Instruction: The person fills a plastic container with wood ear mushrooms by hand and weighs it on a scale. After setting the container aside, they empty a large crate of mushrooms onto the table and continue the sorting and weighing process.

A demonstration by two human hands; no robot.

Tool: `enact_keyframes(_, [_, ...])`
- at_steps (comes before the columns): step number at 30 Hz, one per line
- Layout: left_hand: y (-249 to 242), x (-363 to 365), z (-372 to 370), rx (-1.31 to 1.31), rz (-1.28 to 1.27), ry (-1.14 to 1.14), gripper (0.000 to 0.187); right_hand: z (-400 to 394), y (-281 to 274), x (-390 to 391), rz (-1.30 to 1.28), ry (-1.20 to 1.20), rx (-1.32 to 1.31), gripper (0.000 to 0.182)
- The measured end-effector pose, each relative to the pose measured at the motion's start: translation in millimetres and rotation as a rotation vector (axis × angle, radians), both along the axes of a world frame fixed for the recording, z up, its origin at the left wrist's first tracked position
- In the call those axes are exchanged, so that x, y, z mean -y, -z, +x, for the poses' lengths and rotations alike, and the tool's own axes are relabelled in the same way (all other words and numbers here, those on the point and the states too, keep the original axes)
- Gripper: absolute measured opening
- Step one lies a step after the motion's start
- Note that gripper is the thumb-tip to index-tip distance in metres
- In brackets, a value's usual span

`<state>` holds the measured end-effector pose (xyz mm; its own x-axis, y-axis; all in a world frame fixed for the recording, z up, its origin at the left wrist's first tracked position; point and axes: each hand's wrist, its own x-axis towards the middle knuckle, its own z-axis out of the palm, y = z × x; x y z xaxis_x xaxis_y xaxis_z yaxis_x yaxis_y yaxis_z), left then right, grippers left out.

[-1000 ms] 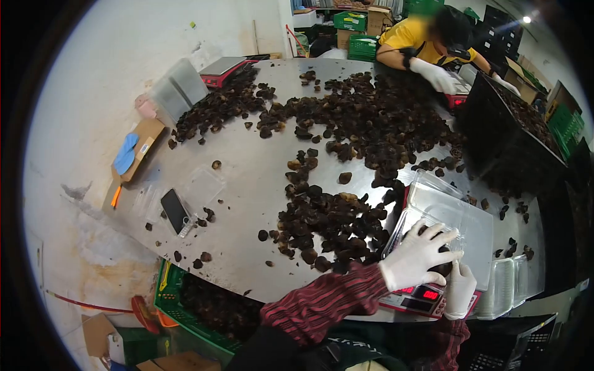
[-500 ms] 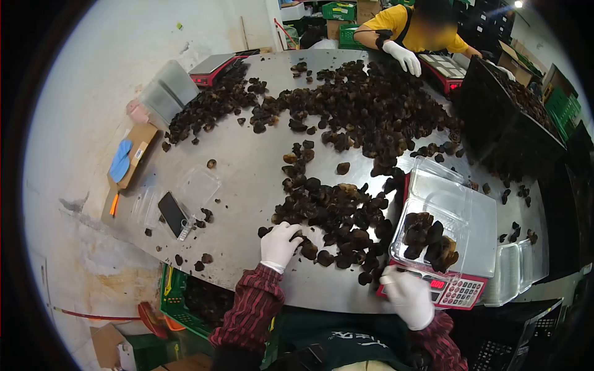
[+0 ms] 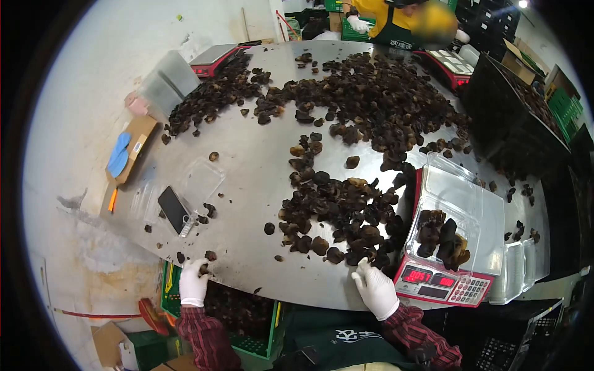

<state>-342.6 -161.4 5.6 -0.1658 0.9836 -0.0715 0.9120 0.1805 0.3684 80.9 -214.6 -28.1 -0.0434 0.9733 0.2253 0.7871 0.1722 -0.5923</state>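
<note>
My left hand (image 3: 194, 284), in a white glove, is over the table's near left edge above a green crate. Its fingers are curled, with a dark wood ear mushroom (image 3: 204, 269) at the tips. My right hand (image 3: 376, 289), also gloved, is at the near edge of a heap of wood ear mushrooms (image 3: 337, 207). Its thumb and forefinger are slightly apart, and I see nothing between them. Just right of it, a clear plastic tray (image 3: 413, 258) with several mushrooms sits tilted on a red and silver scale (image 3: 489, 238) with lit red digits.
A large mushroom pile (image 3: 371, 93) covers the far side of the metal table (image 3: 247, 161). To the left lie a phone (image 3: 174, 210) and clear lids. A green crate (image 3: 270, 337) stands below the near edge. Across the table is a co-worker in a yellow shirt (image 3: 371, 8).
My left hand has moved left from the heap to the table edge. My right hand has left the scale's front for the heap's edge. The co-worker has shifted back, and the scale's digits show more clearly.
</note>
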Motion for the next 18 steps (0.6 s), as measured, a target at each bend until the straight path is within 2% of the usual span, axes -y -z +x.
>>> enact_keyframes(2, [-4.4, 6.3, 6.3, -0.279, 0.233, 0.055, 0.043, -1.8, 1.9, -2.5, 0.076, 0.139, -0.015, 0.023])
enact_keyframes(4, [8.1, -6.3, 22.3, -0.074, 0.358, 0.091, 0.045, -3.7, 5.9, -1.7, 0.076, 0.144, 0.006, 0.022])
enact_keyframes(5, [1.3, -13.4, 54.3, 0.117, 0.346, 0.095, 0.043, -5.8, 9.2, -0.1, 0.075, 0.065, 0.039, 0.025])
enact_keyframes(6, [-5.9, -20.1, 87.6, 0.133, 0.415, 0.201, 0.042, -7.9, 11.1, 2.2, 0.074, -0.014, 0.074, 0.028])
enact_keyframes(8, [-3.5, -34.4, 147.3, 0.098, 0.485, 0.43, 0.045, -11.2, 13.7, 8.4, 0.142, -0.071, 0.156, 0.02])
enact_keyframes(10, [0.3, -45.3, 208.6, 0.222, 0.453, 0.68, 0.051, -7.1, 5.0, 15.1, 0.152, -0.11, 0.302, 0.017])
enact_keyframes(12, [13.9, -34.1, 259.7, 0.169, 0.396, 0.85, 0.06, 4.1, 3.3, 22.6, 0.242, -0.111, 0.249, 0.018])
enact_keyframes(13, [16.3, -32.4, 277.6, 0.154, 0.357, 0.889, 0.061, 12.9, 2.5, 27.1, 0.317, -0.142, 0.24, 0.017])
enact_keyframes(14, [18.2, -31.0, 292.8, 0.131, 0.318, 0.927, 0.063, 20.7, -3.5, 36.3, 0.373, -0.137, 0.365, 0.018])
enact_keyframes(16, [29.5, -32.0, 311.0, 0.086, 0.274, 0.907, 0.057, 32.7, 2.7, 61.2, 0.181, -0.004, 0.181, 0.02])
enact_keyframes(18, [47.9, -36.9, 316.5, 0.07, 0.325, 0.882, 0.055, 47.6, 14.2, 84.8, 0.096, 0.054, 0.123, 0.027])
